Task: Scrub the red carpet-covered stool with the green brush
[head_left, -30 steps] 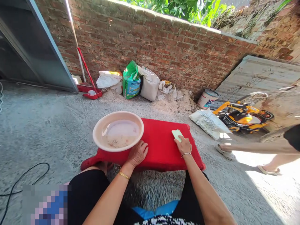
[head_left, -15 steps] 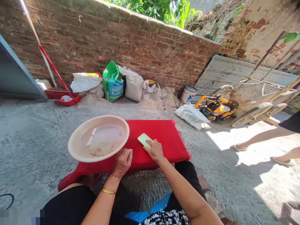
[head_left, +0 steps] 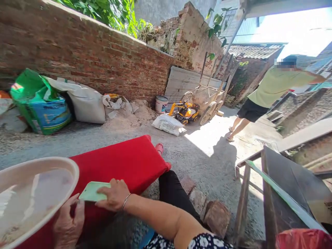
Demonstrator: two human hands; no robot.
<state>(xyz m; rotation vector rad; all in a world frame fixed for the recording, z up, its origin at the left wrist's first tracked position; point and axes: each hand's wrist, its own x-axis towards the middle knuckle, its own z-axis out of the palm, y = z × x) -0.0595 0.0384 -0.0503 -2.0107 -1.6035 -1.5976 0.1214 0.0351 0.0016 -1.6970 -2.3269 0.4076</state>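
Note:
My right hand (head_left: 114, 195) is closed on a flat, light green phone (head_left: 94, 191), thumb and fingers along its edges, just above a red cloth (head_left: 119, 162). The cloth covers a low bench or table in front of me. My left hand (head_left: 68, 221) is beside the phone's near left corner, by the rim of a basin. Its fingers are loosely bent and apart, with nothing visible in them; whether it touches the phone I cannot tell. The pale basin (head_left: 74, 169) of water is partly cut off at the left, with dark bits in the bottom.
Sacks (head_left: 85, 100) and a sand heap (head_left: 140, 112) line the brick wall. A paint bucket (head_left: 161, 103), a white bag (head_left: 168, 124), a yellow toy excavator (head_left: 188, 112) and a cart (head_left: 210, 110) stand beyond. A person (head_left: 267, 90) stands at right, near a wooden frame (head_left: 243, 204).
The view has swung right, bringing the whole person and the wooden frame into sight. My two hands are closer together, and my left hand's fingers have opened somewhat. The phone stays in my right hand.

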